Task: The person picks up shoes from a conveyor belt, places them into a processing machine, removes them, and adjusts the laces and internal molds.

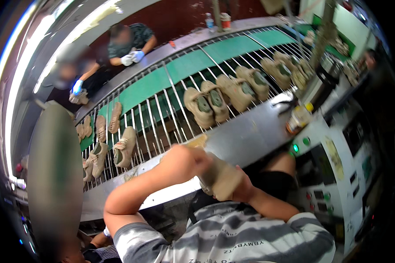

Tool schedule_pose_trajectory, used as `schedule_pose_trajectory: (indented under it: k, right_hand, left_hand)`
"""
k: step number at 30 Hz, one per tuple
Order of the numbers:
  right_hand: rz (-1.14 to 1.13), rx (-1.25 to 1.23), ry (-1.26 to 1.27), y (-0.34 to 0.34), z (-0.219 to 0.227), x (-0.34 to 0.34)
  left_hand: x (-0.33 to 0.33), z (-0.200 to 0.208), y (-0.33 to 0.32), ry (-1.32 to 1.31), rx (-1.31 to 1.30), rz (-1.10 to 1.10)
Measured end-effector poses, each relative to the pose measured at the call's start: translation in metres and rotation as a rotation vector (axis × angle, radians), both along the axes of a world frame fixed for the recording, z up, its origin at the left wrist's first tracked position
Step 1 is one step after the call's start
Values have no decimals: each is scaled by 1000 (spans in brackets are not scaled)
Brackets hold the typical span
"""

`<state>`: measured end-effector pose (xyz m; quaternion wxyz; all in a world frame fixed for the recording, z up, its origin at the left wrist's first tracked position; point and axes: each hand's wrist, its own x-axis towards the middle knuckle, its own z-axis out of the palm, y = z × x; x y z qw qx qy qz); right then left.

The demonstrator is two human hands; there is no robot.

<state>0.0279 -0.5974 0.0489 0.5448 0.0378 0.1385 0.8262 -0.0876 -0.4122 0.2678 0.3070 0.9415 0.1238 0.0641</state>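
A beige shoe point(226, 177) is held up in front of my chest, above the near metal edge of the line. My right hand point(245, 188) is closed round its right side, with part of the fingers behind it. At the shoe's upper left end is my left hand point(197, 161), wrist bent. Motion blur and the shoe hide its fingers, so their grip is unclear. Beyond my hands, several similar shoes point(199, 107) stand on a rack of metal rods point(156, 116). Left of these are another beige shoe point(125, 147) and loose soles point(114, 117).
A steel ledge point(250, 122) borders the rack on my side. To the right stand a yellow-capped bottle point(299, 118), a metal cylinder point(322, 79) and a control panel point(333, 175) with a lit green button. Across the line, two people work with gloved hands point(134, 58). Another person sits at lower left.
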Motion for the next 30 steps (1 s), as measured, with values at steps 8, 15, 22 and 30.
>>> schedule_pose_trajectory:
  k: [8,15,22,30]
  right_hand:
    - [-493,-109,-846,-108,-19,-31]
    - [-663,-86,-131,-141,-23,0]
    - [-692,51,-133,-161,-83,-5]
    - [-694,16,-66,-160,-60,1]
  left_hand:
    - [29,-80,-163,-461,211,-469]
    - [27,-118,-211,-485,145,-531]
    - [18,-167,-218,-291,-388,-325]
    - [77,-209,-182,-122,-719,117]
